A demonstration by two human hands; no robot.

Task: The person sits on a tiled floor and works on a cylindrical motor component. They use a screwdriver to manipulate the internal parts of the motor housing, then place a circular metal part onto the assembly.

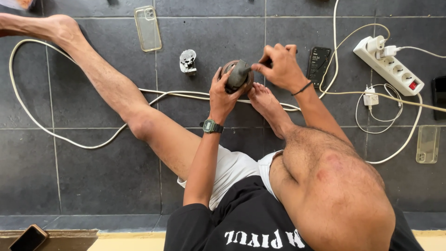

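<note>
A round rusty motor part (237, 76) is gripped by the left hand (223, 95) at centre, steadied against the foot (265, 100). At 2 o'clock, the right hand (278, 67) is pinched on a thin tool, too small to identify. Slippage toward the foot is judged possible; the white cable (176, 95) underneath could be snagged.

Left hand (224, 95) cupped in a closed grip, right hand (278, 67) pinching, wrists raised

Matt grey stone floor tiles (93, 176), rusty rough metal part (237, 76), glossy white plastic power strip (389, 66), clear phone case (147, 28)
</note>
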